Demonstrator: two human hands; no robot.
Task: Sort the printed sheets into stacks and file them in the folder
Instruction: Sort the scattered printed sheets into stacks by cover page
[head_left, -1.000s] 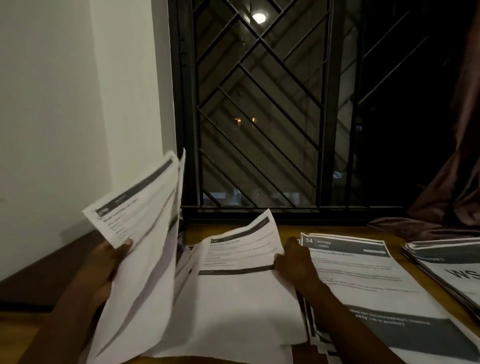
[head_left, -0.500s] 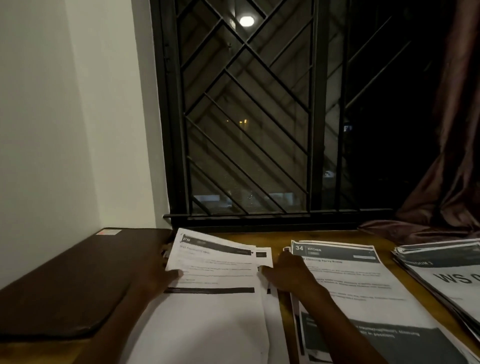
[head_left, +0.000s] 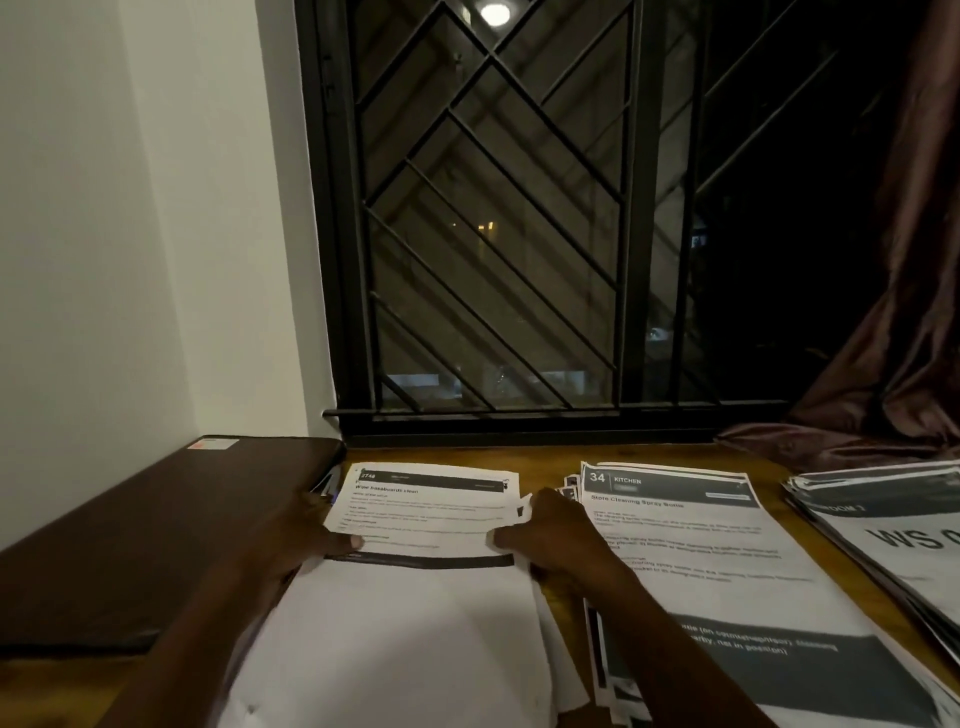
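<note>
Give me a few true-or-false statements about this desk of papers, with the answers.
1. Both hands hold the leftmost stack, the left hand at its left edge and the right hand at its right edge. True.
2. The middle stack has a top sheet headed KITCHEN. True.
3. The dark folder lies open with sheets inside. False: it lies closed and flat, left of the stacks.
4. Only one stack is on the table. False: there are three, and the third stack lies at the right edge of the view.
</note>
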